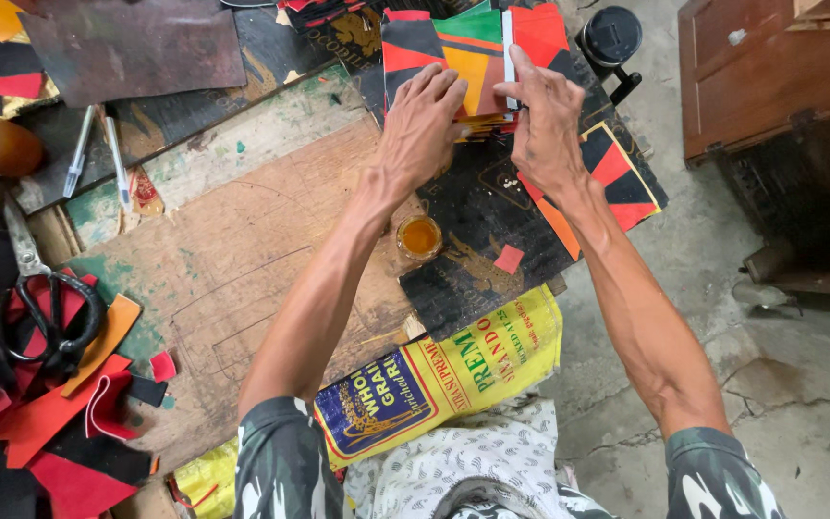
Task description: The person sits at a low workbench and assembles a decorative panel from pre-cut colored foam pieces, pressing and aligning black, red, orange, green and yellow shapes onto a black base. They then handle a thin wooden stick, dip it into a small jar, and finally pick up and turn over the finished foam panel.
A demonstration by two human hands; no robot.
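A stack of coloured sheets (473, 91) is pressed flat by the left hand (422, 120) and pinched at its edge by the right hand (547, 125); thin, floppy, probably best gripped by edges

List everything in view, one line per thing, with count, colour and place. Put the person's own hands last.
stack of cut sheets: one stack, red, black, orange and green, top centre, under both hands
small jar: one, orange liquid inside, centre, between the forearms
scissors: one pair, black handles, left
pens: two, pale, upper left
scraps: many, red, black and orange, lower left
printed sack: one, yellow and blue, bottom centre
black round lid: one, top right
wooden cabinet: one, brown, far right
left hand: flat on the stack
right hand: fingers on the stack's right edge
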